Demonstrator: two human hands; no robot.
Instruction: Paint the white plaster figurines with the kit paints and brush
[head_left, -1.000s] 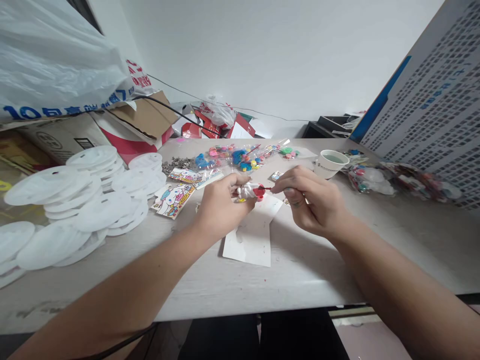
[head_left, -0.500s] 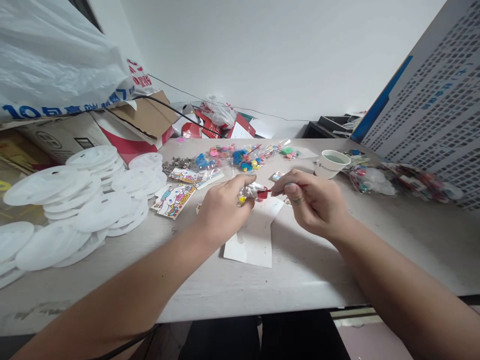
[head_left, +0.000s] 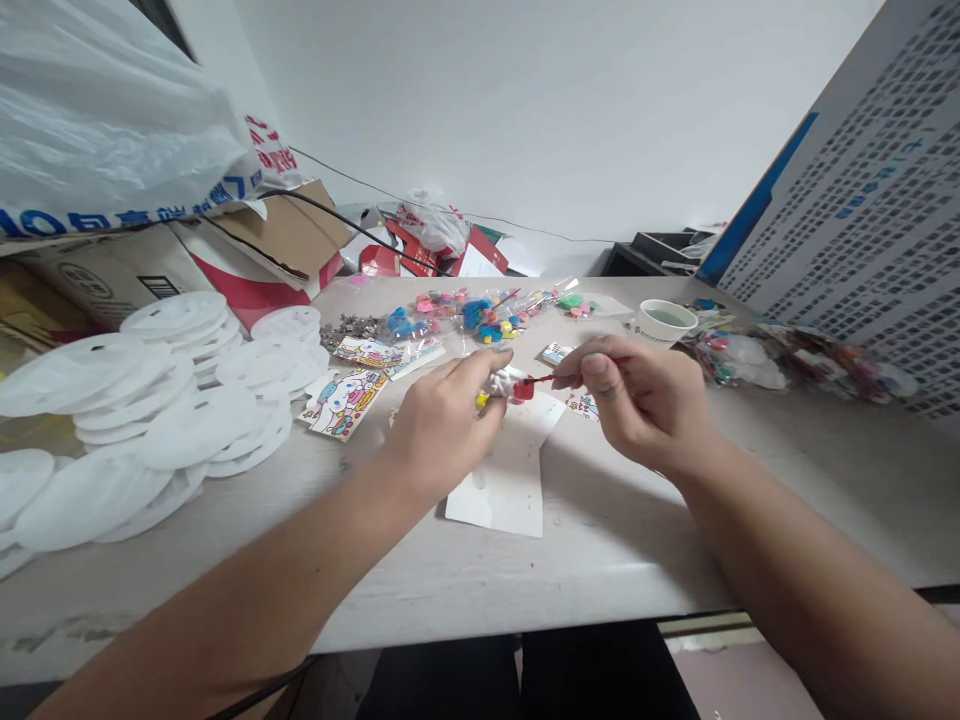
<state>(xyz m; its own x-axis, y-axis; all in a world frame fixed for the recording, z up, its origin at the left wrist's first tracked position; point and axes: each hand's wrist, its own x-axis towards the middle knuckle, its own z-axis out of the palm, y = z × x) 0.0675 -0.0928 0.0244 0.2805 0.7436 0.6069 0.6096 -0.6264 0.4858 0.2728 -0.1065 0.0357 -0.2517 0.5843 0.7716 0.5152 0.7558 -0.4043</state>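
Between its thumb and fingers, my left hand (head_left: 446,425) grips a small white figurine (head_left: 504,382) with a red-painted end and a bit of yellow below. My right hand (head_left: 637,400) pinches a thin red paintbrush (head_left: 551,378), its tip at the red part of the figurine. Under both hands lies a sheet of white paper (head_left: 499,490) on the table. Printed cartoon cards (head_left: 346,402) rest left of my left hand, and a smaller card (head_left: 556,353) lies just beyond the figurine. The figurine's left side is hidden by my fingers.
Stacked white plastic discs (head_left: 191,425) cover the table's left side. Small metal parts (head_left: 352,328) and clear bags of colourful pieces (head_left: 487,315) lie at the back. A paper cup (head_left: 664,322) of cloudy liquid stands back right, near more bagged pieces (head_left: 799,362).
My right hand has drawn slightly back to the right, so more of the brush shows. The figurine has turned a little, showing more of its red end.
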